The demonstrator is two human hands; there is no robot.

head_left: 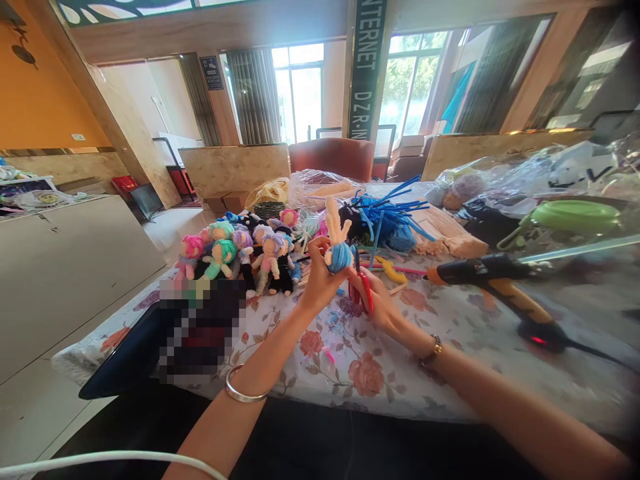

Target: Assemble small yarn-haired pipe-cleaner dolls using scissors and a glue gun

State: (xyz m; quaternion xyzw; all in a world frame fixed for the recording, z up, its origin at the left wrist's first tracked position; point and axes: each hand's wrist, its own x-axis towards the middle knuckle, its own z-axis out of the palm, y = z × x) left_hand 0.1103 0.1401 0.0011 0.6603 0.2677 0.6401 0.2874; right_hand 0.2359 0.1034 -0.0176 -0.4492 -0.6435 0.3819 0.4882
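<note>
A small fuzzy doll with a cream body and a blue, yarn-wrapped head [340,257] is in the air above the middle of the worktop, upside down, its long axis close to upright, with the pale limbs pointing up and the head at the lower end. The left hand [320,283] holds it from the left and below, fingers drawn in narrow around the head. Close on the other side, the right hand [383,303] holds red-handled scissors [367,293], its fingers bent at the handles; the dark blades point upward along the right side of the blue head. Whether the blades touch the strands, or how wide they are parted, I cannot tell. The doll lies to the left of the right-hand fingers, with the scissors between. Below the hands, blue fuzzy scraps [336,325] and a bright pink scrap [329,354] lie on the table with a rose-patterned cover [365,377]. Just beyond the hands lies a bent yellow fuzzy piece [393,271], and farther toward the far edge a heap of blue fuzzy stems [387,217], with a peach-coloured fuzzy bundle [445,230] to its right. A crowd of finished-looking dolls with coloured hair [271,255] stands toward the far left corner. A dark tray-like object [125,350] sits by the near left corner. Toward the right edge, a black and orange glue gun [500,277] points its nozzle left, and beyond it is a round green container [575,217] near clear plastic bags [530,167].
</note>
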